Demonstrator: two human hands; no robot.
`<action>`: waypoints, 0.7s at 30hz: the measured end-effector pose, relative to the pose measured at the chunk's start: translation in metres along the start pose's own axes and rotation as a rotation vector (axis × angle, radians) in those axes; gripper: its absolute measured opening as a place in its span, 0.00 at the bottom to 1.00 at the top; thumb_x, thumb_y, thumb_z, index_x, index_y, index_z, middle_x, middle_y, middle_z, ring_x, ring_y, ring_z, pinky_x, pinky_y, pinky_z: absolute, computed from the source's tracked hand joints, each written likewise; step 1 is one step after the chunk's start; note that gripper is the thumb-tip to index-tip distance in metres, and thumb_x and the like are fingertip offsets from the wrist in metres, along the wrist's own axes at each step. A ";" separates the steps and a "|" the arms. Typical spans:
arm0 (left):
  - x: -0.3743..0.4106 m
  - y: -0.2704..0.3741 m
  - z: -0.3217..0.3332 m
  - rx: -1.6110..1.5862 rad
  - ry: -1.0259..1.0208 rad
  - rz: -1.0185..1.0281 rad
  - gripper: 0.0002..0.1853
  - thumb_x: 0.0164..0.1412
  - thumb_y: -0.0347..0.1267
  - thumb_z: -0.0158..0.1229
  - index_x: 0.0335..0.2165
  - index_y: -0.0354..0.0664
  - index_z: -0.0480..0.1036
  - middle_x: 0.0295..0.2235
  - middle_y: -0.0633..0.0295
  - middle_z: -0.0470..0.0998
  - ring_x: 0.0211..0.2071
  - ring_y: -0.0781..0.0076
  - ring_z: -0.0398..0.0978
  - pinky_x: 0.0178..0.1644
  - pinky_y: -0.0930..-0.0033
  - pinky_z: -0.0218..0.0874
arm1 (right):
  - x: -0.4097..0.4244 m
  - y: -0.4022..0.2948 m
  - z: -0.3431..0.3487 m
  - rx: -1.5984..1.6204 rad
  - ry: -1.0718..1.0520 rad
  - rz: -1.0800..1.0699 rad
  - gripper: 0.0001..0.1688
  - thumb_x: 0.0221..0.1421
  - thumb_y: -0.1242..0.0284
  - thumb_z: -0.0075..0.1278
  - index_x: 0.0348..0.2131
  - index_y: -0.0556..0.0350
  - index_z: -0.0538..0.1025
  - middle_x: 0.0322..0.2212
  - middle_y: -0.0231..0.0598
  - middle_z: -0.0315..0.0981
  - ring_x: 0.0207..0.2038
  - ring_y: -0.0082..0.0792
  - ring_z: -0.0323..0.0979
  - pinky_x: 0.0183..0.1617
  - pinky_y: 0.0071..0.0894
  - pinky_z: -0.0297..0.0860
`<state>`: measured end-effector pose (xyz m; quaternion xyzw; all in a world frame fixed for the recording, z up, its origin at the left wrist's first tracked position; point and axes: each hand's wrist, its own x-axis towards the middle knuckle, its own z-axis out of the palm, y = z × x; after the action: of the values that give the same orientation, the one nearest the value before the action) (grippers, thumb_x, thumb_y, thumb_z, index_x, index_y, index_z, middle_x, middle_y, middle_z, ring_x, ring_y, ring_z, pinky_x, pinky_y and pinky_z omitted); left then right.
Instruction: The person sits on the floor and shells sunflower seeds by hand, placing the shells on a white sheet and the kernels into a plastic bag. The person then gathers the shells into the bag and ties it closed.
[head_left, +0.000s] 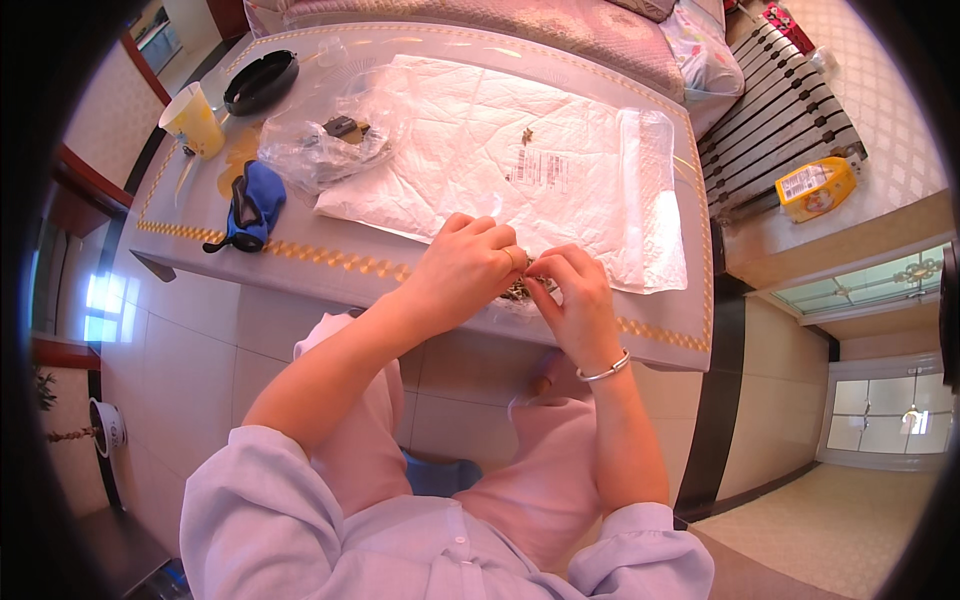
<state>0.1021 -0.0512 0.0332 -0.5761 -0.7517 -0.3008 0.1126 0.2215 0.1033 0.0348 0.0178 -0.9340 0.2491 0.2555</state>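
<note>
A heap of small, dark and pale pieces (516, 291), too small to name, lies on clear plastic at the table's near edge. Over its left side bends my left hand (476, 259), a ring on one finger; its fingertips are hidden beneath it. My right hand (577, 289) comes in from the right, thumb and fingers curled close together at the heap and almost meeting the left fingers. Whether either hand grips a piece cannot be seen. Farther back, one small brown star-like piece (527, 136) rests on a creased white plastic sheet (450, 157), above its printed marks.
The cloth-covered table (337, 271) carries a crumpled clear bag (296, 161) with dark items inside, a blue pouch-like item (255, 202), a yellow paper cup (193, 120) and a black oval tray (262, 81). A yellow container (816, 187) stands to the right, beyond the table.
</note>
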 end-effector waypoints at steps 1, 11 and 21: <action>-0.002 0.001 -0.001 0.007 -0.011 0.003 0.04 0.50 0.32 0.65 0.27 0.47 0.77 0.29 0.69 0.74 0.36 0.69 0.72 0.45 0.65 0.58 | -0.001 0.000 0.001 -0.001 -0.005 -0.017 0.07 0.49 0.75 0.60 0.30 0.52 0.76 0.32 0.33 0.73 0.37 0.36 0.72 0.42 0.37 0.64; 0.004 -0.003 -0.010 -0.331 0.136 -0.227 0.17 0.58 0.29 0.60 0.46 0.39 0.76 0.42 0.52 0.77 0.44 0.56 0.75 0.49 0.63 0.66 | 0.004 0.004 0.000 0.399 0.136 0.207 0.24 0.61 0.69 0.52 0.53 0.60 0.70 0.52 0.49 0.68 0.54 0.42 0.68 0.58 0.36 0.64; 0.077 -0.089 0.027 -0.695 0.116 -0.518 0.21 0.67 0.34 0.52 0.52 0.27 0.69 0.49 0.50 0.77 0.50 0.66 0.74 0.54 0.68 0.64 | 0.086 0.067 0.024 0.866 0.190 0.589 0.30 0.68 0.59 0.43 0.56 0.67 0.67 0.52 0.44 0.70 0.55 0.32 0.67 0.58 0.31 0.63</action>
<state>-0.0002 0.0118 0.0225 -0.3543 -0.7177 -0.5862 -0.1250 0.1248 0.1586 0.0277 -0.1640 -0.6839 0.6735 0.2275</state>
